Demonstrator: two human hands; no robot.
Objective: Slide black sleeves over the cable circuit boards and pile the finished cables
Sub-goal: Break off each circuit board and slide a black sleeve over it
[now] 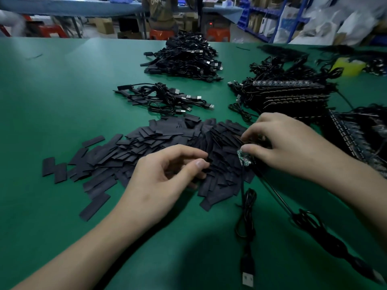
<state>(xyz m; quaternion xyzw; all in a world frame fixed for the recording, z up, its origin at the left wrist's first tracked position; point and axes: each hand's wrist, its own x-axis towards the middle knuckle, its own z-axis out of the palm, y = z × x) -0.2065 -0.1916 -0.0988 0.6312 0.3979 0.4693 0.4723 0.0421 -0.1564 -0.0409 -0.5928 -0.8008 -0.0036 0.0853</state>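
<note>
Green counter (62,91), matte, shadowed at the near edge. Nearest: USB plug (248,278) flat on the counter, its cable (246,206) looping up to the right hand (293,147). Right fingers (251,147) pinch the bare circuit board (244,158) at the cable's end, no sleeve on it. Left hand (165,174) just left of the board, fingers curled over the heap of black sleeves (146,143); can't tell if it's holding one. The heap spreads under both hands and out to the left. Beyond the fingers: small pile of finished cables (167,97), then a bigger pile (186,57) farther back. Right of those, stacked unsleeved boards with cables (293,95); yellow box (348,65) behind them. Room behind: red stools (161,34), another person (160,11) at a second table, blue shelving (261,17) far right.
</note>
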